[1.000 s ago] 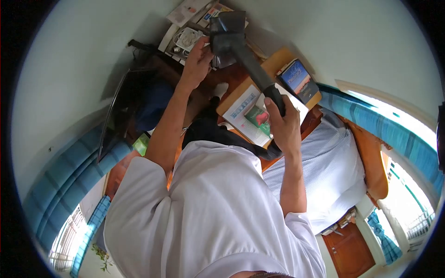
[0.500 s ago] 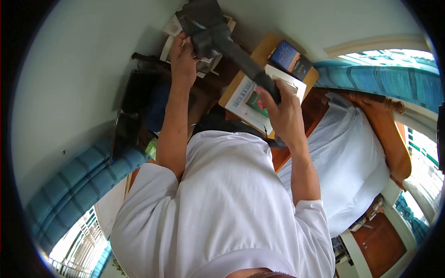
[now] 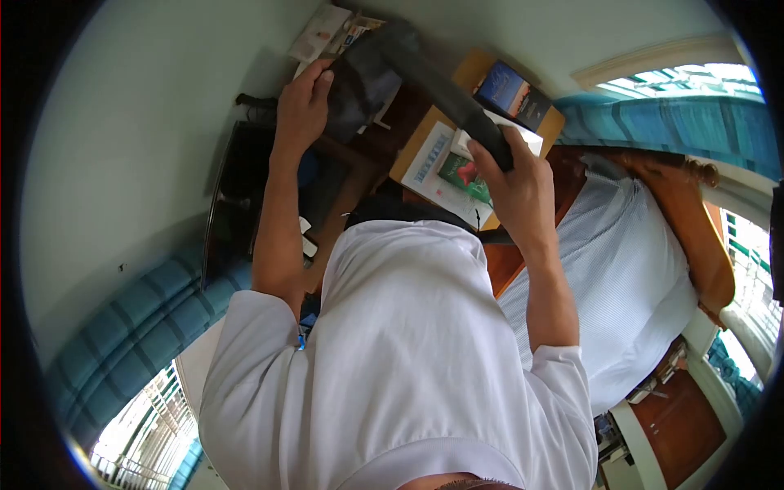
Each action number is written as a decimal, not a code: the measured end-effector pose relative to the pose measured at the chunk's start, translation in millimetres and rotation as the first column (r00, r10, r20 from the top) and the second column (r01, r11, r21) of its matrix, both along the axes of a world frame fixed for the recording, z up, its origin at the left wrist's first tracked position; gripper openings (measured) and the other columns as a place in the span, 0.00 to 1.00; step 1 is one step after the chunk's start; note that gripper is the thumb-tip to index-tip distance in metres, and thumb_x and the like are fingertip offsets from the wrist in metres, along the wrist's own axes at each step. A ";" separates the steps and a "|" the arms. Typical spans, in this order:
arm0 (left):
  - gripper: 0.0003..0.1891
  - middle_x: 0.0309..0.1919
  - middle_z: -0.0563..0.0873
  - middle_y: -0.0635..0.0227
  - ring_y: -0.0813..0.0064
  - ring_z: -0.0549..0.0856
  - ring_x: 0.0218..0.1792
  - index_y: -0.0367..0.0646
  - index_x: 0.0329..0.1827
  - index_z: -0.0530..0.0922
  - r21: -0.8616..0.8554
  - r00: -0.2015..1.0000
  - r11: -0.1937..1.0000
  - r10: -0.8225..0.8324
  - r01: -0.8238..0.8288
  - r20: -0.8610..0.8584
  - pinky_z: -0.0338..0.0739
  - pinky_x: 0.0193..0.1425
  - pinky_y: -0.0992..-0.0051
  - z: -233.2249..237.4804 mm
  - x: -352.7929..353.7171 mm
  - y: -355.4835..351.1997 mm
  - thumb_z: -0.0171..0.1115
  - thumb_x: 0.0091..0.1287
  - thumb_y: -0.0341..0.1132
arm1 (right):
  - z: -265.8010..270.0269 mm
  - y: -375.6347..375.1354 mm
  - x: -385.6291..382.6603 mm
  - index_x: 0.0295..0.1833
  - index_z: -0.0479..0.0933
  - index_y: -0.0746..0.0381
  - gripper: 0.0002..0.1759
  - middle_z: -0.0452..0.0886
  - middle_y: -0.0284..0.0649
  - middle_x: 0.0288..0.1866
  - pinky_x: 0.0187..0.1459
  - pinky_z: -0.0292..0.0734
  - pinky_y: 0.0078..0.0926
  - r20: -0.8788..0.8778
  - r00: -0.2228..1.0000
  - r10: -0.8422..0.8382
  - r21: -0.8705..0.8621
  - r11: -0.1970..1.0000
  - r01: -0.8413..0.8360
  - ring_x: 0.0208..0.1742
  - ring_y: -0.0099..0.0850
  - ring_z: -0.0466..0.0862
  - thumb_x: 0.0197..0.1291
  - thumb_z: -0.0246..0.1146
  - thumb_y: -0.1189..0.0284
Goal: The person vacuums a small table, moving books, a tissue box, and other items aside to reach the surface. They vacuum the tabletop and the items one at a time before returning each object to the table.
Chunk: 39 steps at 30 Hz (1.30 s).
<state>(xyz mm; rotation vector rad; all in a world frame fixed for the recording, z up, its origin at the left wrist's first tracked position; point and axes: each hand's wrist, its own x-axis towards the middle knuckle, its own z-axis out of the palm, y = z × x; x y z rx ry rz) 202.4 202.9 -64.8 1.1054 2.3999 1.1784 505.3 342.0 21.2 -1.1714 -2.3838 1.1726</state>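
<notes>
A dark object with a wide, blurred head (image 3: 359, 82) and a long black handle (image 3: 441, 86) stretches between my hands in the head view. My right hand (image 3: 518, 184) is wrapped round the handle's lower end. My left hand (image 3: 305, 110) pinches the edge of the wide head at its left side. Motion blur hides the head's exact shape. Just beyond the handle, a green book (image 3: 465, 175) and a white sheet (image 3: 429, 163) lie on a wooden board, with a dark blue book (image 3: 510, 90) near its far edge.
A black screen (image 3: 237, 196) stands at the left by the wall. White shelving with books (image 3: 359, 31) is at the top. A bed with a pale cover (image 3: 612, 261) and wooden headboard (image 3: 702, 237) lies at the right. Blue curtains (image 3: 670, 131) hang on both sides.
The dark object has turned, and its wide head now looks blurred and lower. My left hand has moved a little left and down, my right hand slightly right. More of the green book shows.
</notes>
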 end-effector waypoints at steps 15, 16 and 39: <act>0.13 0.55 0.86 0.69 0.79 0.81 0.56 0.39 0.62 0.79 0.433 0.832 0.886 -0.109 -0.168 0.545 0.74 0.66 0.76 2.0 18.1 12.8 0.56 0.84 0.38 | -15.7 -13.0 21.6 0.54 0.80 0.71 0.23 0.87 0.59 0.39 0.43 0.84 0.40 -0.073 0.997 -0.017 -0.139 0.990 0.007 0.37 0.47 0.90 0.73 0.67 0.58; 0.12 0.55 0.86 0.69 0.78 0.82 0.56 0.40 0.61 0.79 0.441 0.829 0.864 -0.052 -0.242 0.556 0.75 0.66 0.74 -9.1 11.7 11.9 0.56 0.84 0.37 | -9.2 -19.5 26.8 0.53 0.81 0.71 0.21 0.88 0.59 0.41 0.46 0.83 0.39 -0.031 0.999 0.029 -0.171 0.985 -0.034 0.40 0.45 0.90 0.72 0.68 0.60; 0.04 0.49 0.83 0.69 0.75 0.84 0.50 0.44 0.55 0.74 0.419 0.498 0.710 -0.109 -0.566 0.860 0.81 0.55 0.70 -21.3 48.4 23.6 0.53 0.84 0.32 | 18.0 -45.1 22.2 0.51 0.80 0.69 0.20 0.86 0.57 0.35 0.41 0.81 0.40 -0.136 0.991 -0.011 -0.091 0.996 -0.001 0.33 0.50 0.88 0.73 0.68 0.60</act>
